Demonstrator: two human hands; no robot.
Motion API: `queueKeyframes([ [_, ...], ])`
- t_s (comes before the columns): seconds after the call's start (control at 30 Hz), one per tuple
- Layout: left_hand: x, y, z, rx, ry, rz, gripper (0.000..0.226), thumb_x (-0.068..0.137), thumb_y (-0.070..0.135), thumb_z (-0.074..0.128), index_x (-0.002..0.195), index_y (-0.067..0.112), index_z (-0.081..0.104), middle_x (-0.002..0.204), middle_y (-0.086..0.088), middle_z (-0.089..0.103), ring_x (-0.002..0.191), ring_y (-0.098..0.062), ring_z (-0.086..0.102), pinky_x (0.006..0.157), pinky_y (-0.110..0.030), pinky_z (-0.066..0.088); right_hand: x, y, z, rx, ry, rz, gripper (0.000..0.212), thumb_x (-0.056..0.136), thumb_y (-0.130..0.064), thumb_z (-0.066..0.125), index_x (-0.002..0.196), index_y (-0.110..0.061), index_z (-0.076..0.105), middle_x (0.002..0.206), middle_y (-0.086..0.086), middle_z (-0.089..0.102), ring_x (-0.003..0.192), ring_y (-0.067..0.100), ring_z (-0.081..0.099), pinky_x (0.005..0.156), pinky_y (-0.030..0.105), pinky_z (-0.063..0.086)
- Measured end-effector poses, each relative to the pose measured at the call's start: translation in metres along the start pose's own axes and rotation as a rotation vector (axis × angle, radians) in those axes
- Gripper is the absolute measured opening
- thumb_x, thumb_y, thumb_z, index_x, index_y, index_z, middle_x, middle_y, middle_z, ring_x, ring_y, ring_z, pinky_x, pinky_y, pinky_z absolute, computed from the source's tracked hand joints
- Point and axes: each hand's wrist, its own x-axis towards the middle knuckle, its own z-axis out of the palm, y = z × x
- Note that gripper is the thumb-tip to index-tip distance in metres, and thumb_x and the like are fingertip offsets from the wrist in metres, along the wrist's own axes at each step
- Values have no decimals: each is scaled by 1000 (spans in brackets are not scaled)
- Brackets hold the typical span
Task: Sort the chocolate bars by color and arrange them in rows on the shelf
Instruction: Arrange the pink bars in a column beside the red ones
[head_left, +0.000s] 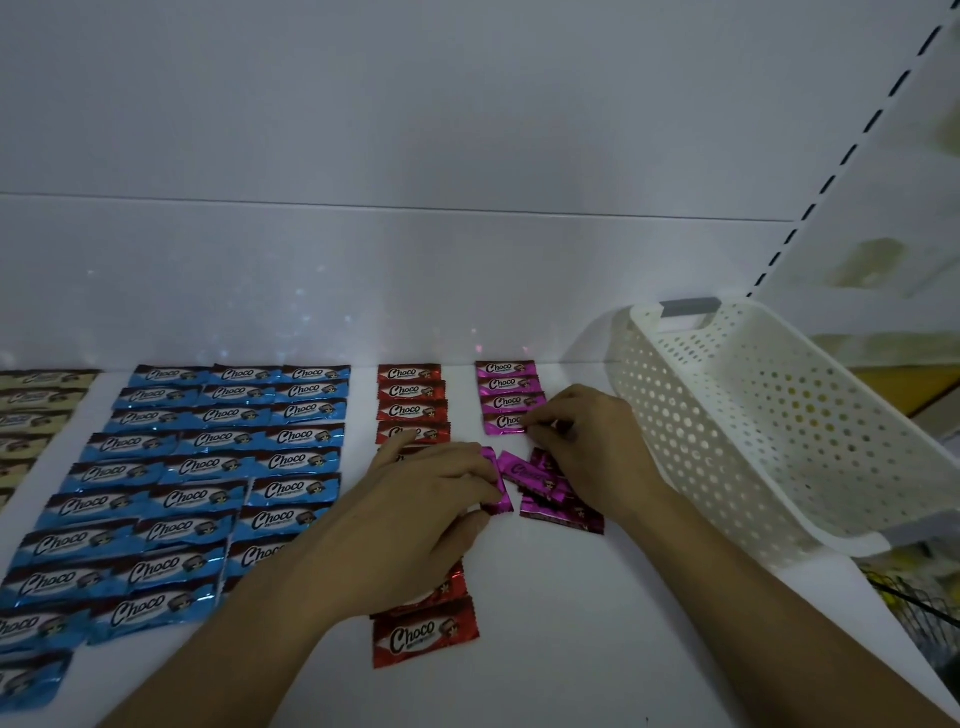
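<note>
Pinched between the thumb and curled fingers of the left hand (431, 499) is a pink bar (497, 486), tilted up on its edge. The right hand (587, 447) curls its fingertips round the right end of the last pink bar (505, 423), the nearest of four in the pink row (506, 385). Loose pink bars (545, 486) lie heaped between the two hands, partly under the right palm. A column of red bars (413, 400) runs just left of the pink row and passes beneath the left wrist. Further left lie three columns of blue bars (208, 467), then cream bars (31, 405) at the edge. Each readable wrapper says "Choco". All rest on the white shelf (545, 597); a white perforated basket (753, 415) stands to the right.
</note>
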Motion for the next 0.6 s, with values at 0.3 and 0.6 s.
queueKeyframes([
  [0.3, 5, 4, 1, -101, 49, 48, 38, 95, 43, 35, 120, 38, 63, 127, 23, 58, 121, 5, 49, 114, -26, 18, -14, -13, -37, 64, -181, -54, 19, 88, -38, 72, 105, -29, 73, 94, -17, 63, 79, 1, 59, 69, 12, 44],
  [0.6, 4, 8, -1, -104, -22, 105, 28, 95, 40, 49, 121, 41, 61, 122, 25, 61, 115, 9, 52, 116, -31, 26, -37, -13, -59, -100, -457, -127, 26, 83, -44, 76, 106, -34, 72, 100, -16, 59, 87, 1, 56, 78, 23, 50],
])
